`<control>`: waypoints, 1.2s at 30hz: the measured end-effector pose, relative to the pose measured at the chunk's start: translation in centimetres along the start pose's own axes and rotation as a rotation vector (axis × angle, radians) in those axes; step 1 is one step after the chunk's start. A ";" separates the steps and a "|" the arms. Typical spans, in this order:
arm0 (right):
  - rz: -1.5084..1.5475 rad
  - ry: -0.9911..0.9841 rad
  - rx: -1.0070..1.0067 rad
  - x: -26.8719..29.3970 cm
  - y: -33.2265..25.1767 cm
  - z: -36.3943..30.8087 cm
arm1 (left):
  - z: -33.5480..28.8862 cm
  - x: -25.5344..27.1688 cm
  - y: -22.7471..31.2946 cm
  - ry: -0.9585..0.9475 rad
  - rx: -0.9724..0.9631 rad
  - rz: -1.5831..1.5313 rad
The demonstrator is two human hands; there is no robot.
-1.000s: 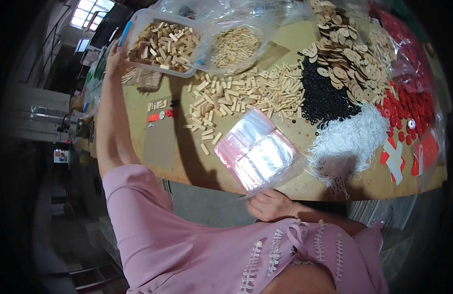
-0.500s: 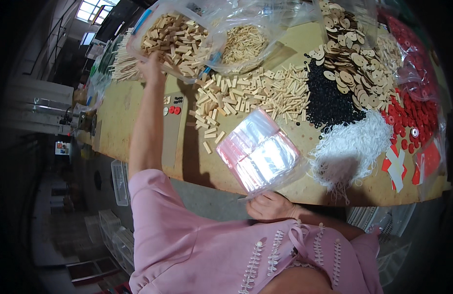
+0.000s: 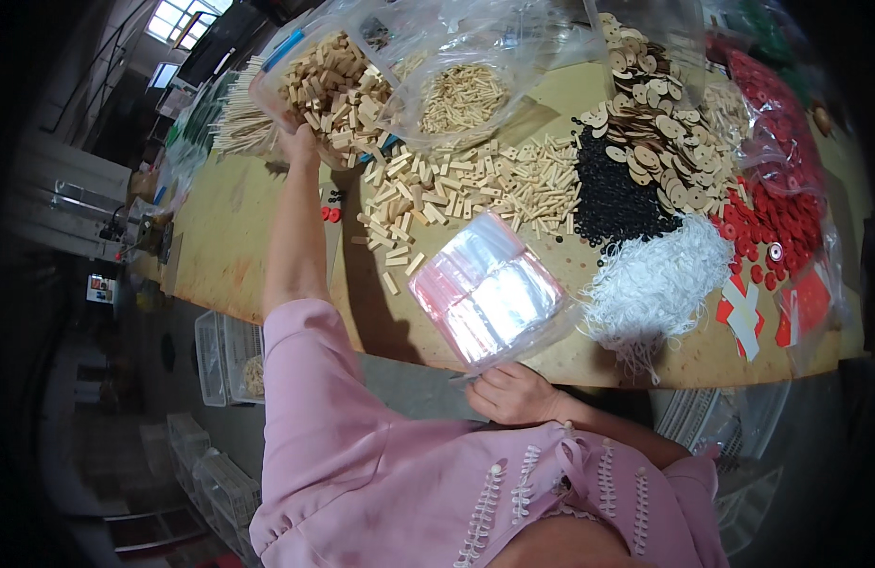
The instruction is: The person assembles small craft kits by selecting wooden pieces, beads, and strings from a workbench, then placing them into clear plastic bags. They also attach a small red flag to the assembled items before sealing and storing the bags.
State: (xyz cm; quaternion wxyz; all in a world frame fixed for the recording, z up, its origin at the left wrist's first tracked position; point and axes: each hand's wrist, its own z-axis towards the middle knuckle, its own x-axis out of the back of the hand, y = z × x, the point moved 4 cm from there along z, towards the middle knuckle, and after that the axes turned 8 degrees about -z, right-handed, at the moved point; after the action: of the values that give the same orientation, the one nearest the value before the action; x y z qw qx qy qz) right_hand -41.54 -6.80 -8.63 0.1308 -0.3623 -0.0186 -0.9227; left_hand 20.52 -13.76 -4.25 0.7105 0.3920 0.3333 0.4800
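Observation:
My left hand, arm stretched to the far left, is closed on the near left corner of a clear plastic tub with blue clips. The tub is tilted and full of small wooden blocks; its thumb side is partly hidden. More loose blocks lie beside it on the table. My right hand is at the table's front edge, fingers curled against the loose lower edge of a pack of clear zip bags. Its fingertips are partly hidden.
A clear bag of wooden pegs stands behind loose pegs. Rightward lie black rings, wooden discs, white strings and red discs. Thin sticks lie far left. A board with red discs is beside my left arm.
My left hand has moved slightly right and nearer, and the tub looks more tilted. The forearm covers more of the small board. My right hand stays at the bag pack; the whole view shifts a little.

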 end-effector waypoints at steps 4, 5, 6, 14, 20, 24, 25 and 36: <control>0.025 0.038 -0.034 -0.1 -0.3 0.3 | 0.0 2.3 -0.9 -0.035 0.199 0.036; 0.032 0.028 -0.029 -0.2 -0.4 0.3 | -0.2 2.8 -0.6 -0.085 0.204 0.015; 0.026 0.015 -0.037 -0.2 -0.2 0.1 | -0.8 1.9 -0.3 -0.150 0.215 -0.016; 0.050 -0.023 -0.060 -0.2 -0.4 -0.6 | -11.6 2.7 6.6 -0.102 0.073 -0.077; 0.316 -0.041 -0.212 2.6 -0.9 -1.1 | -33.4 1.4 21.4 -0.434 -0.035 0.076; 0.375 -0.005 -0.367 8.0 -0.1 -2.7 | -46.1 -3.3 29.5 -1.007 -0.335 0.001; 0.358 0.022 -0.393 9.4 0.3 -3.1 | -48.3 -3.9 30.1 -1.116 -0.360 0.034; 0.459 -0.202 -0.489 14.9 -2.7 -9.1 | -55.3 -7.7 31.0 -1.350 -0.383 0.112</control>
State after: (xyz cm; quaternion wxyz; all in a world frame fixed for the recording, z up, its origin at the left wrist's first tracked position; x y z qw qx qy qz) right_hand -58.78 -8.78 -5.14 0.2414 -0.4673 0.2721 -0.8058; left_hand -42.01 -0.69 -2.34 0.7928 0.4888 -0.2916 0.2180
